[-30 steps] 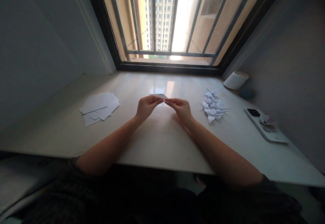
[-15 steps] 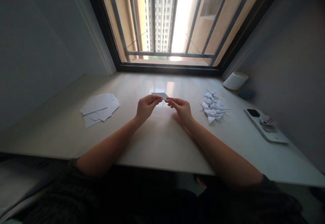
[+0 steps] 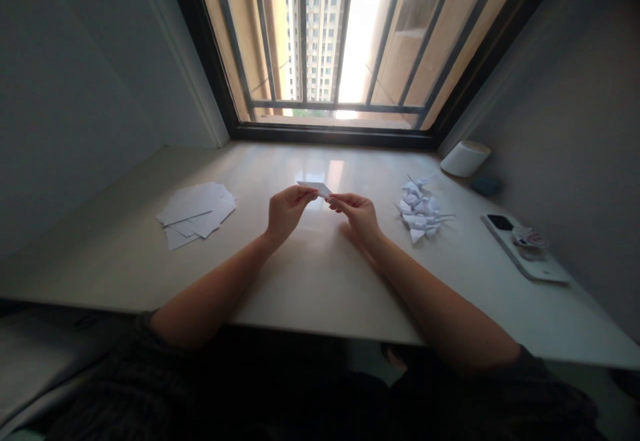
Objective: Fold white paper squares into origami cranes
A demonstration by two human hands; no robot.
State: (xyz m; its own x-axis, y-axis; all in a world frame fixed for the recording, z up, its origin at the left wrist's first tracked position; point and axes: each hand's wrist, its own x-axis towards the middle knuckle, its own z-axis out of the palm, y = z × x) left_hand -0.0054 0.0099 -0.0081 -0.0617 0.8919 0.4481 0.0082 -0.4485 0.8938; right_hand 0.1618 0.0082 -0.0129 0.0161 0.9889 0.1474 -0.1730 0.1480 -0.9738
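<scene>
A small folded piece of white paper (image 3: pixel 317 188) is held up above the middle of the table, its pointed end toward the left. My left hand (image 3: pixel 290 210) pinches its near edge between thumb and fingers. At its right end, my right hand (image 3: pixel 356 211) grips a corner with the fingertips. Parts of the paper are covered by the fingers. To the left lies a loose stack of white paper sheets (image 3: pixel 197 208). On the right sits a pile of folded white paper pieces (image 3: pixel 420 211), several with thin pointed ends.
The white table (image 3: pixel 320 281) reaches back to a barred window (image 3: pixel 330 136). A white cylindrical object (image 3: pixel 465 158) lies at the back right beside a dark bluish item (image 3: pixel 485 185). A phone (image 3: pixel 537 261) with a round attachment rests near the right wall.
My left fingers have shifted slightly left along the folded paper, so more of it shows between my hands. The stack and the pile are unchanged.
</scene>
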